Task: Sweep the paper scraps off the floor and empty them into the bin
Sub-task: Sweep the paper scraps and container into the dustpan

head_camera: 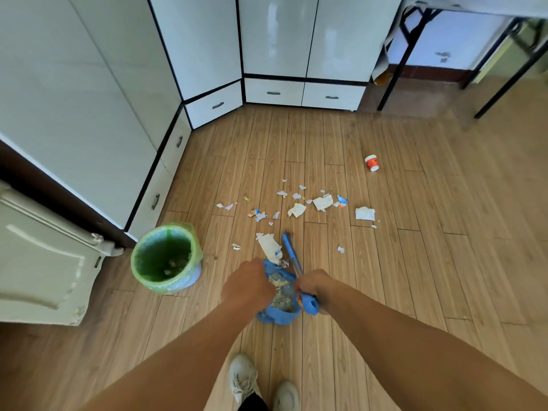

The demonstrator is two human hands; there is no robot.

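Observation:
Torn paper scraps [296, 209] lie scattered on the wooden floor ahead of me. My left hand [248, 284] is closed in a fist over the left edge of a blue dustpan [278, 316], which holds grey-white debris. One large scrap [268, 247] rests at the pan's front lip. My right hand [315, 287] grips the blue handle of a broom; its blue head [287, 237] touches the floor just right of that scrap. The bin [139, 262], lined with a green bag and holding some scraps, stands on the floor to the left of my hands.
White cabinets with drawers [274, 93] run along the left and far walls. A red and white cup [372, 163] stands on the floor at the right. Black table legs [394, 75] rise at the far right. My white shoes [243, 378] are below the dustpan.

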